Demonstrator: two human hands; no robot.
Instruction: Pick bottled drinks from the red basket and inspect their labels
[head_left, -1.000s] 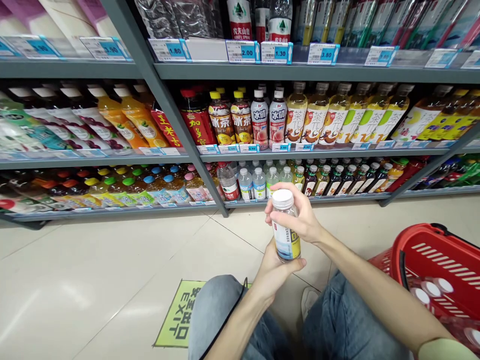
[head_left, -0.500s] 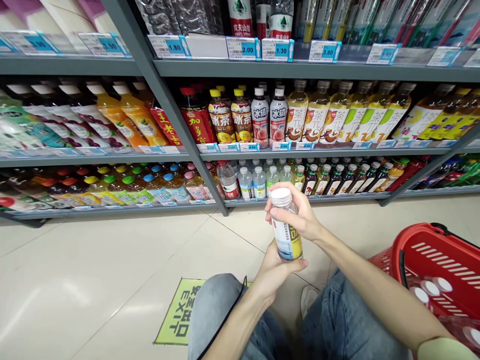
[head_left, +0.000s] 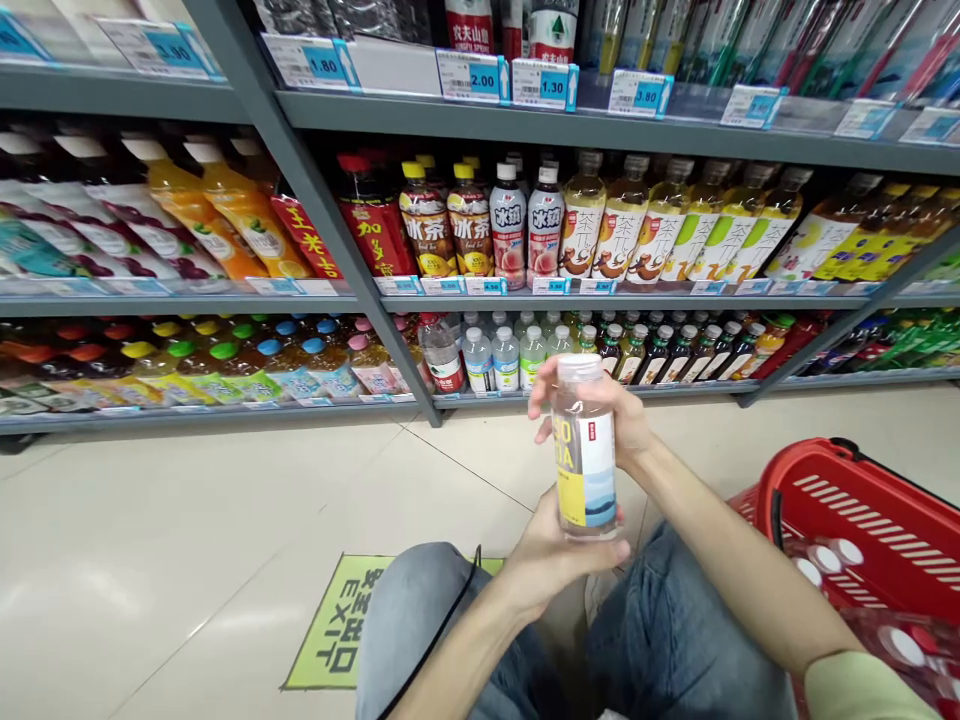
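Note:
A clear bottle (head_left: pixel 586 470) with a white cap and a yellow, white and blue label stands nearly upright between my hands, above my knees. My left hand (head_left: pixel 551 560) holds it from below, with the thumb reaching under its base to the right. Behind the bottle's upper right side is my right hand (head_left: pixel 626 415), its fingers curved around the back and their tips showing at the left; the bottle hides part of them. The label's yellow half faces left and the blue and white half faces right.
A red basket (head_left: pixel 772 490) holding several white-capped bottles (head_left: pixel 825 560) stands at the right. Ahead, grey shelves (head_left: pixel 600 303) carry rows of drinks above the tiled floor (head_left: pixel 225 520). A green exit sign (head_left: pixel 322 640) lies on the floor left of my knee.
The bottle has turned, so another side of its label shows, and it appears larger and more upright. My right hand has shifted behind it. The view has moved slightly.

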